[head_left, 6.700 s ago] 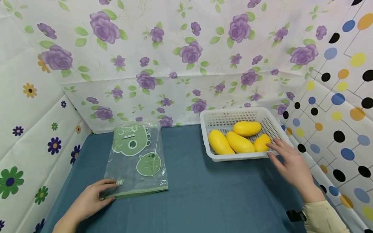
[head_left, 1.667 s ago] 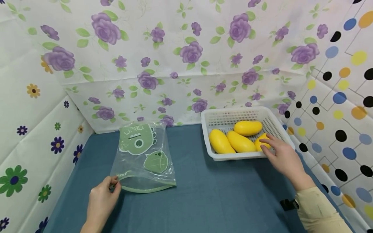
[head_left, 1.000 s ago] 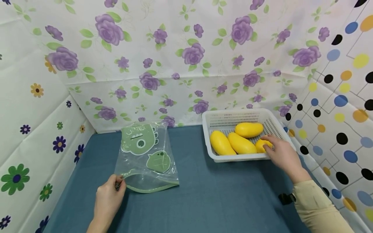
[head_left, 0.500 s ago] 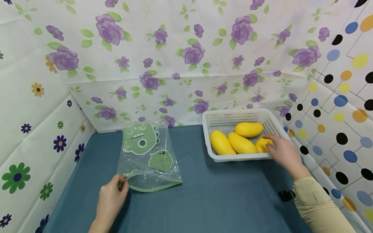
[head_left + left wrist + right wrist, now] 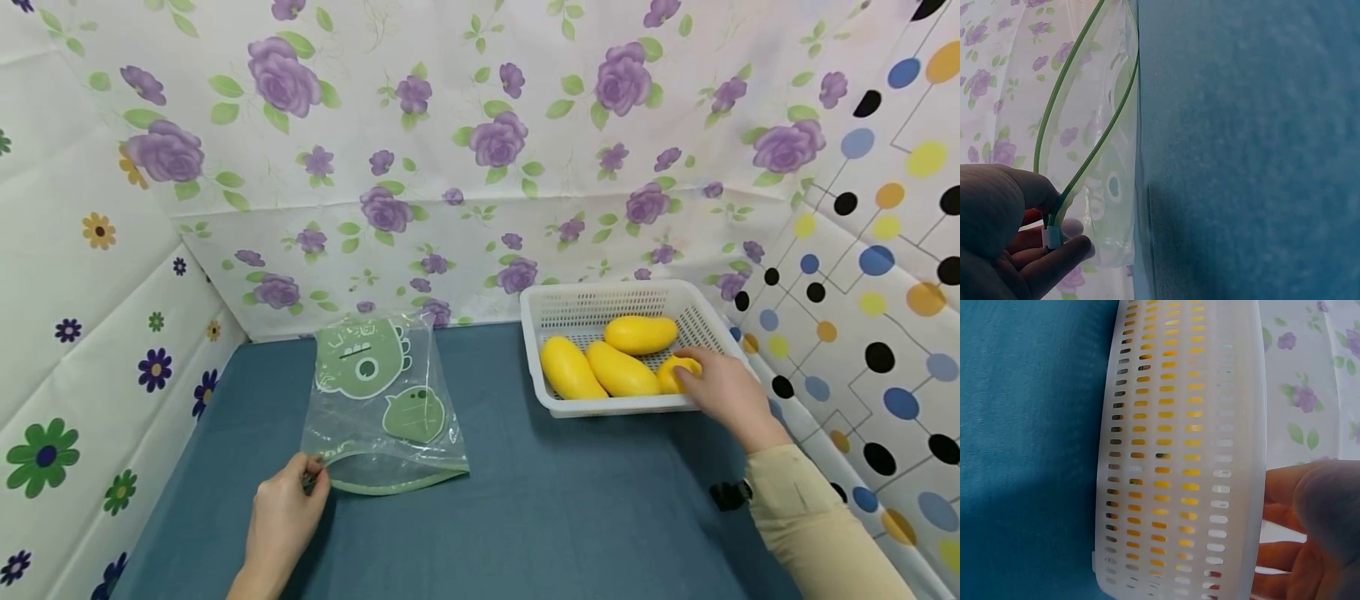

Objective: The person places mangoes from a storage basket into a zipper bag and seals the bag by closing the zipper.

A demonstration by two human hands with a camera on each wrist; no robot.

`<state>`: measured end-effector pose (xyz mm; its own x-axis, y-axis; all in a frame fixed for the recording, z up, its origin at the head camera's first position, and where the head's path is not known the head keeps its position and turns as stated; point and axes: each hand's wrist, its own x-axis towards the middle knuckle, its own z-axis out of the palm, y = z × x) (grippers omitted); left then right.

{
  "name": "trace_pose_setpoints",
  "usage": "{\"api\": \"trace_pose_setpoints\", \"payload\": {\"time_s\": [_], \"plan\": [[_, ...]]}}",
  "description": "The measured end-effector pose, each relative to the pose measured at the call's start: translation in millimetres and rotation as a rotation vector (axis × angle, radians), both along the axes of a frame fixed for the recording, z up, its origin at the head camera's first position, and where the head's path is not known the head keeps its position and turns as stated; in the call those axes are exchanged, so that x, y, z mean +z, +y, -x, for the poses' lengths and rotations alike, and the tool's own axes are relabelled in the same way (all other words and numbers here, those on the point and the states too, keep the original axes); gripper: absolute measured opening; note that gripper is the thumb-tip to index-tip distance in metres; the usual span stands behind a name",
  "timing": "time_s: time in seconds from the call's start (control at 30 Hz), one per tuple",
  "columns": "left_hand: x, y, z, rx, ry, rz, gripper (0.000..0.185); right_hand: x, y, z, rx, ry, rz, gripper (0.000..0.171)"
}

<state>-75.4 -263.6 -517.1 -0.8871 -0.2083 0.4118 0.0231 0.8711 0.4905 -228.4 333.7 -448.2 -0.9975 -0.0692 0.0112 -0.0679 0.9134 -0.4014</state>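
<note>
My left hand [image 5: 288, 517] pinches the near left corner of a clear zip bag [image 5: 367, 429] with green cartoon prints. Its green-edged mouth gapes toward me. In the left wrist view a small pale slider [image 5: 1052, 237] sits between thumb and fingers, where the two green zip strips meet. My right hand [image 5: 731, 396] reaches over the near right corner of a white plastic basket [image 5: 600, 407]. Thumb and fingers grip the rightmost yellow mango [image 5: 670, 377], which still lies in the basket. The basket wall hides the fingertips in the right wrist view.
Several yellow mangoes share the basket, among them a left one [image 5: 567, 367], a middle one [image 5: 621, 369] and a back one [image 5: 640, 333]. A blue cloth [image 5: 510, 517] covers the table. Flowered sheeting [image 5: 465, 233] rises behind, with patterned sheets on both sides.
My left hand has gone from lying at the bag's edge to pinching its corner, and the mouth has spread apart. My right hand has moved left from the basket's rim onto the rightmost mango.
</note>
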Motion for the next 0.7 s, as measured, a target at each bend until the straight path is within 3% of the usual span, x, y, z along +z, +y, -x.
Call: {"api": "trace_pose_setpoints", "payload": {"time_s": [0.17, 0.33, 0.5, 0.7], "plan": [[0.8, -2, -0.8, -0.001, 0.017, 0.008, 0.017, 3.0, -4, 9.0, -0.016, -0.110, -0.049, 0.058], [1.9, -4, -0.9, 0.000, -0.006, 0.008, 0.015, 4.9, -7, 18.1, -0.016, -0.162, -0.109, 0.061], [2.4, -6, -2.0, -0.006, -0.046, 0.014, 0.015, 7.1, -10, 26.7, -0.017, -0.196, -0.153, 0.054], [3.2, -9, -3.1, -0.008, -0.094, 0.011, 0.014, 5.7, -10, 35.9, -0.067, -0.259, -0.110, 0.044]]}}
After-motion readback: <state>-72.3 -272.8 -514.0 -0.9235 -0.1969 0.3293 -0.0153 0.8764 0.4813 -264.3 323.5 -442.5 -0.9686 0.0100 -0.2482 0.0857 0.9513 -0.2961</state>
